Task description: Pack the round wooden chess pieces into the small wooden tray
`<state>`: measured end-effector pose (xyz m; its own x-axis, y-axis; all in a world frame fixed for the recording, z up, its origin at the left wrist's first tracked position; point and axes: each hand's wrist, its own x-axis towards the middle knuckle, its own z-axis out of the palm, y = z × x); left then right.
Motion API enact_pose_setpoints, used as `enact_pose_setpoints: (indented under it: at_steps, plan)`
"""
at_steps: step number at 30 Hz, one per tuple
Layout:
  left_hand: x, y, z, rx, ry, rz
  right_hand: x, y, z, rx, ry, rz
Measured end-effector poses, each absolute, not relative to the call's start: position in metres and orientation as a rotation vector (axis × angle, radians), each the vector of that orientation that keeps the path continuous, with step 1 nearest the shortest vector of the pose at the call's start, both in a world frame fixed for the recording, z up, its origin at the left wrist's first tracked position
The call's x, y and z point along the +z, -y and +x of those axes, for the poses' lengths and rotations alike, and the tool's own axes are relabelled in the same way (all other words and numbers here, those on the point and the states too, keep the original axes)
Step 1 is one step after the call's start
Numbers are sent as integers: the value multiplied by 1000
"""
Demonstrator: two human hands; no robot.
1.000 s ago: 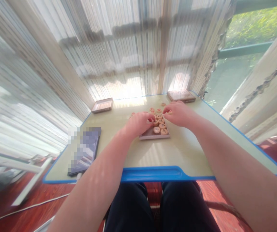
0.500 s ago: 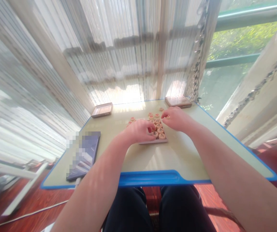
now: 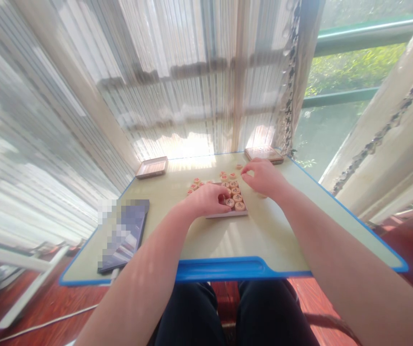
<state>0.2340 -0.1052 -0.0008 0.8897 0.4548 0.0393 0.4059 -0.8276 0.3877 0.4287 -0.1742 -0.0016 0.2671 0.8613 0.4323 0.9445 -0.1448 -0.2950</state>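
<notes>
A shallow tray (image 3: 224, 215) holding several round wooden chess pieces (image 3: 235, 198) lies in the middle of a pale green desk (image 3: 264, 235). My left hand (image 3: 208, 199) rests curled on the tray's left part, its fingertips on the pieces. My right hand (image 3: 264, 177) hovers at the tray's far right corner, fingers pinched together near a piece; what it grips is too small to make out. More loose pieces (image 3: 196, 184) lie on the desk beyond and left of the tray.
A second shallow tray (image 3: 152, 167) lies at the desk's far left, and a flat wooden box (image 3: 263, 154) at the far right. A dark booklet (image 3: 127, 233) lies near the left edge. Curtains and a window stand behind. The desk has a blue rim (image 3: 224, 269).
The camera tilted up a little, so the desk sits lower in view. Both hands stayed over the tray; my right hand drew slightly away from the pieces toward the right.
</notes>
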Motion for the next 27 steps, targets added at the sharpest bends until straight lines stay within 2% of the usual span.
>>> enact_pose_setpoints:
  at_steps: [4, 10, 15, 22, 27]
  plan:
    - [-1, 101, 232, 132, -617, 2624, 1, 173, 455, -359, 1209, -2016]
    - [1, 98, 232, 73, -578, 2641, -16, 168, 485, -260, 979, -2130]
    - [1, 98, 232, 96, -556, 2647, -40, 156, 487, -304, 976, -2218]
    - [-1, 97, 234, 131, -600, 2622, -52, 147, 493, -85, 1263, -2395]
    - [-1, 91, 237, 411, -747, 2514, -50, 148, 491, -101, 1243, -2443]
